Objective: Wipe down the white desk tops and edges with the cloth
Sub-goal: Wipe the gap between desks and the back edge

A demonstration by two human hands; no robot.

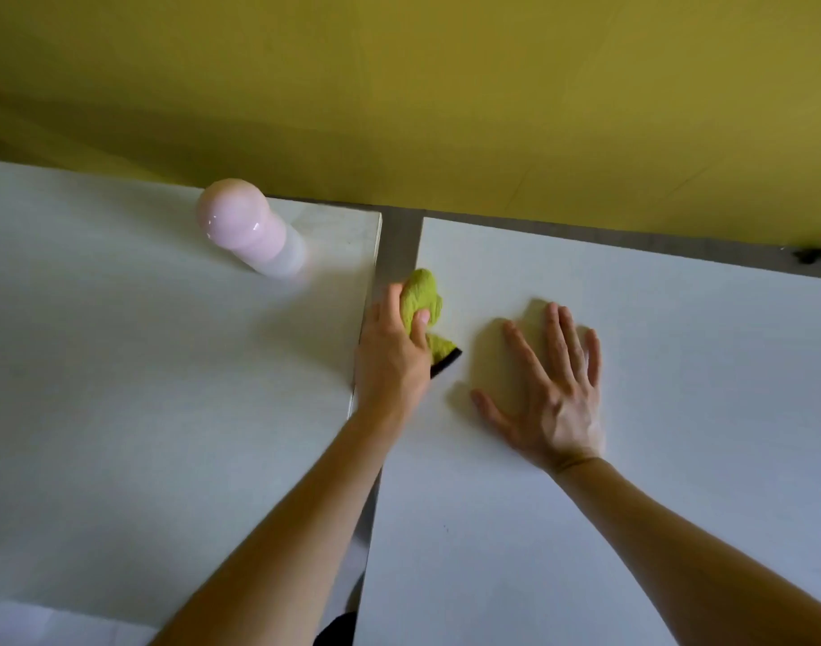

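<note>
Two white desks stand side by side, the left desk [119, 366] and the right desk [678, 412], with a narrow gap [396, 244] between them. My left hand [392, 356] is closed around a bunched yellow-green cloth [422, 293] with a dark edge, and holds it at the left edge of the right desk, over the gap. My right hand [550, 394] lies flat on the right desk top, fingers spread, a little to the right of the cloth.
A pink and translucent bottle [250, 235] stands near the back right corner of the left desk, close to the gap. A yellow wall [445, 109] runs behind both desks. A small dark object [813, 256] sits at the far right back edge.
</note>
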